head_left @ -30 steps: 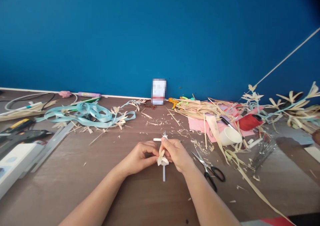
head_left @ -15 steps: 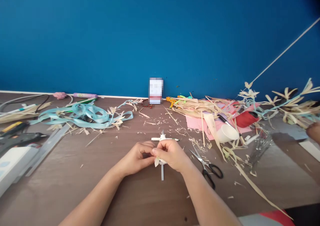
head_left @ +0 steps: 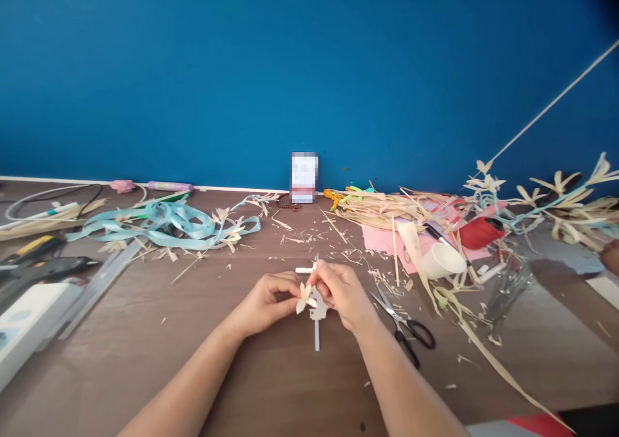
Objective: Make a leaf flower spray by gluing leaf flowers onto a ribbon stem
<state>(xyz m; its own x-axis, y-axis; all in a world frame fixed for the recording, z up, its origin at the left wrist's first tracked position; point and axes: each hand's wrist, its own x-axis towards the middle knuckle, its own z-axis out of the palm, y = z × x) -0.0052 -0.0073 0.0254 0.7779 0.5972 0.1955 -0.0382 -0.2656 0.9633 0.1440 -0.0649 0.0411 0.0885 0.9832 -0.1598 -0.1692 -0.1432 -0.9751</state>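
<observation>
My left hand (head_left: 264, 305) and my right hand (head_left: 341, 293) meet over a small white cross-shaped piece (head_left: 316, 334) lying on the brown table (head_left: 145, 353). Both hands have their fingers curled in a pinch around a small pale straw flower (head_left: 304, 297) held at the middle of the cross. The cross's lower stem sticks out below the hands and one short arm shows to the upper left of my right hand.
Black-handled scissors (head_left: 403, 326) lie just right of my right hand. Light blue ribbon (head_left: 164, 223), a metal ruler (head_left: 104, 277) and a glue gun (head_left: 39, 268) are at left. Straw strips, pink paper (head_left: 387, 238), a white cup (head_left: 440, 261) and red thread (head_left: 480, 233) crowd the right.
The straw flower has shifted from under my right fingers to the left of the cross, now showing between both hands. My hands stayed in place.
</observation>
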